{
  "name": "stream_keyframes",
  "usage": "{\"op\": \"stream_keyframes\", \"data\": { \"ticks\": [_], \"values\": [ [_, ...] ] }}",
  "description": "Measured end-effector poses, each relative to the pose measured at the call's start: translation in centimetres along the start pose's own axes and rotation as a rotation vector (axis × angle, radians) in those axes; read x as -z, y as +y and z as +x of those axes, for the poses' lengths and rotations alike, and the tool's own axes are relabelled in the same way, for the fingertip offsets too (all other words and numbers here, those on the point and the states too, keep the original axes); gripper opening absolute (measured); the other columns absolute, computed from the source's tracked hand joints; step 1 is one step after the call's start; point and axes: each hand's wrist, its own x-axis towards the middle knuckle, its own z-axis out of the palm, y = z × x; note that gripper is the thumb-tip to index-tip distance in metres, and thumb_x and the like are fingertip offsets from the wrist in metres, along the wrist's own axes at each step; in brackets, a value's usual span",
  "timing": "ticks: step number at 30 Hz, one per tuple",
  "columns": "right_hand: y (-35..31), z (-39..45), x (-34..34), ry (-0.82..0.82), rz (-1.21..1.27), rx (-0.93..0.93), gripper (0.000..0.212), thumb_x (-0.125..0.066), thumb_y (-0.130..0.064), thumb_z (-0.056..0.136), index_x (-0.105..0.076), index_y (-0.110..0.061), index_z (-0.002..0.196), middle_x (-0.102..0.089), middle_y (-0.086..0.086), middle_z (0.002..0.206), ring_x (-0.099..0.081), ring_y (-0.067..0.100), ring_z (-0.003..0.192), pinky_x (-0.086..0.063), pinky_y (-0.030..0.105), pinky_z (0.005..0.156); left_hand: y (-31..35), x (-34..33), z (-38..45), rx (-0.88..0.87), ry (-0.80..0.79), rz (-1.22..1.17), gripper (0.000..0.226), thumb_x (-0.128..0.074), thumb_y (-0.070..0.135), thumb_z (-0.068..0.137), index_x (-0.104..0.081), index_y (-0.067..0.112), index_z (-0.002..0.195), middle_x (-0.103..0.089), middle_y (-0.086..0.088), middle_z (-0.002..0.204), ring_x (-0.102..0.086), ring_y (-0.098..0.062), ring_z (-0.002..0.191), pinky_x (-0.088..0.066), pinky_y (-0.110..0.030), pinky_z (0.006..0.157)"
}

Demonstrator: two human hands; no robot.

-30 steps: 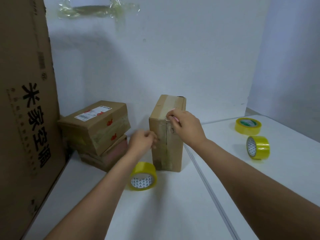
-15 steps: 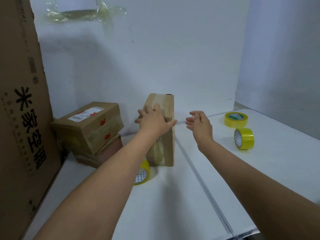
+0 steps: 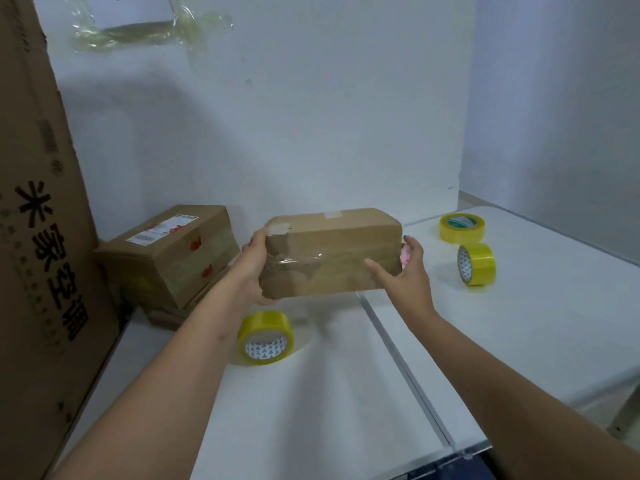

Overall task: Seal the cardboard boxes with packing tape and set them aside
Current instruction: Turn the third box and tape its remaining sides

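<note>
A brown cardboard box [image 3: 332, 249] with clear tape across its front hangs lengthwise above the white table [image 3: 311, 393]. My left hand [image 3: 254, 268] grips its left end, fingers curled round the corner. My right hand [image 3: 405, 275] holds its right end, thumb on the front face and fingers behind. A yellow tape roll [image 3: 266, 337] stands on edge on the table just below the box. Two more yellow rolls sit at the right: one lying flat [image 3: 461, 227], one on edge [image 3: 476, 264].
Two stacked taped boxes [image 3: 166, 258] stand at the back left. A tall printed carton [image 3: 38, 254] walls off the left side. White walls close the back and right. A seam [image 3: 401, 362] runs between the two table halves; the front edge lies at lower right.
The box stood upright on the table; now both hands hold it off the surface, turned lengthwise. My right hand, free half a second ago, has taken the right end.
</note>
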Motion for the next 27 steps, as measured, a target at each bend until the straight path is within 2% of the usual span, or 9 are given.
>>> {"op": "stream_keyframes", "data": {
  "ticks": [3,5,9,14,17,20,22,24,27],
  "values": [
    [0.1,0.8,0.4,0.100,-0.164,0.068,0.091,-0.082,-0.041,0.071,-0.029,-0.018,0.141,-0.032,0.008,0.143,-0.035,0.015,0.129,-0.039,0.034,0.105,-1.6,-0.4,-0.5,0.012,-0.127,0.088,0.057,-0.046,0.074,0.085,-0.053,0.029,0.118,-0.058,0.002,0.114,-0.060,-0.033,0.100,-0.054,-0.055,0.076],
    [0.5,1.1,0.7,0.171,-0.285,0.058,0.088,-0.081,-0.043,0.070,-0.031,-0.016,0.137,-0.033,0.011,0.139,-0.039,0.027,0.124,-0.040,0.046,0.104,-2.9,-0.8,-0.7,-0.129,-0.183,0.291,0.057,-0.052,0.074,0.082,-0.045,0.032,0.120,-0.057,0.007,0.109,-0.059,-0.023,0.098,-0.052,-0.041,0.076],
    [0.9,1.0,0.7,0.231,-0.340,0.029,0.084,-0.081,-0.040,0.071,-0.035,-0.011,0.136,-0.039,0.011,0.133,-0.044,0.032,0.117,-0.042,0.052,0.098,-4.9,-1.5,0.6,-0.416,0.006,0.442,0.074,-0.075,0.075,0.056,-0.060,0.032,0.115,-0.069,0.007,0.111,-0.065,-0.016,0.099,-0.056,-0.039,0.086],
    [2.1,0.4,1.0,0.217,-0.246,0.039,0.076,-0.078,-0.036,0.075,-0.036,-0.015,0.135,-0.039,0.005,0.133,-0.044,0.025,0.119,-0.044,0.045,0.098,-6.2,-1.7,1.3,-0.465,0.121,0.540,0.062,-0.073,0.060,0.075,-0.056,0.026,0.123,-0.066,0.004,0.117,-0.060,-0.019,0.106,-0.048,-0.031,0.085],
    [3.0,0.5,1.5,0.243,-0.253,-0.002,0.059,-0.071,-0.039,0.082,-0.041,-0.021,0.129,-0.046,0.002,0.126,-0.049,0.027,0.115,-0.043,0.050,0.097,-5.5,-1.6,1.9,-0.498,0.061,0.643,0.084,-0.075,0.048,0.079,-0.032,0.022,0.146,-0.046,-0.005,0.145,-0.048,-0.024,0.127,-0.044,-0.036,0.100],
    [3.9,1.2,1.2,0.150,-0.217,-0.069,0.055,-0.071,-0.034,0.083,-0.043,-0.021,0.129,-0.047,0.002,0.124,-0.049,0.026,0.115,-0.043,0.048,0.098,-4.9,-2.5,2.3,-0.739,0.090,1.004,0.093,-0.073,0.028,0.086,-0.010,0.032,0.155,-0.007,0.002,0.164,-0.015,-0.026,0.148,-0.026,-0.047,0.117],
    [4.1,1.8,0.8,0.063,-0.160,-0.072,0.051,-0.067,-0.030,0.086,-0.043,-0.020,0.130,-0.047,0.003,0.126,-0.049,0.022,0.117,-0.044,0.045,0.099,-5.0,-3.8,2.5,-0.860,0.105,1.297,0.077,-0.064,0.028,0.092,-0.018,0.036,0.152,-0.015,0.008,0.162,-0.010,-0.026,0.150,-0.015,-0.061,0.116],
    [4.3,2.5,0.8,-0.006,-0.153,-0.112,0.039,-0.057,-0.032,0.094,-0.046,-0.019,0.129,-0.051,0.004,0.125,-0.052,0.021,0.114,-0.045,0.039,0.094,-4.9,-5.0,2.6,-0.905,0.140,1.475,0.067,-0.060,0.029,0.093,-0.025,0.038,0.149,-0.032,0.010,0.155,-0.025,-0.022,0.145,-0.010,-0.068,0.111],
    [5.5,3.1,1.4,-0.022,-0.158,-0.235,0.030,-0.034,-0.028,0.103,-0.053,-0.021,0.124,-0.062,0.008,0.116,-0.058,0.024,0.103,-0.047,0.038,0.089,-5.3,-5.0,3.9,-0.884,0.173,1.676,0.047,-0.060,0.029,0.091,-0.045,0.034,0.135,-0.059,0.002,0.129,-0.054,-0.024,0.119,-0.025,-0.058,0.110]
  ]
}}
